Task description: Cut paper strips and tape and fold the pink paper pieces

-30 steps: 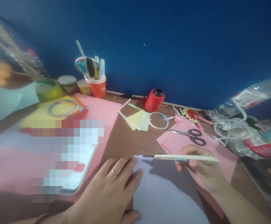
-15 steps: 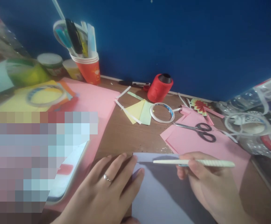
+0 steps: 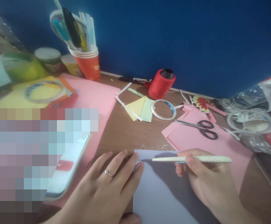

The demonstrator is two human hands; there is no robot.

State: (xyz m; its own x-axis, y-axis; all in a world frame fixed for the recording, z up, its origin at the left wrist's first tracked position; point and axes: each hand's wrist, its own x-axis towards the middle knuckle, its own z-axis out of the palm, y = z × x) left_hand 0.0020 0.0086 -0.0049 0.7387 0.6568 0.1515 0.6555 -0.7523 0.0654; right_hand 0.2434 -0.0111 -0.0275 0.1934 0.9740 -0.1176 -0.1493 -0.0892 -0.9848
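A lavender sheet of paper [image 3: 156,193] lies in front of me on the brown table. My left hand [image 3: 105,186], with a ring on one finger, rests flat with its fingers stretched out. Its index fingertip and thumb press the sheet's upper left edge. My right hand [image 3: 207,180] is closed around a slim white utility knife [image 3: 191,159] with a blue slider. The knife lies nearly level across the sheet's top, its thin blade pointing left, close to my left fingertips. A dark shadow of my right hand falls over the paper.
Black-handled scissors [image 3: 197,125] lie on pink paper [image 3: 219,146] at right. Beyond are a tape roll [image 3: 163,109], paper scraps [image 3: 140,107] and a red thread spool [image 3: 162,84]. A phone [image 3: 67,165] and a red paper cup [image 3: 87,65] of pens stand left. A blue wall [image 3: 184,37] closes the back.
The knife and my right hand have shifted slightly left, bringing the blade nearer my left fingertips. My left hand stays on the paper's edge. The whole view has tilted a little.
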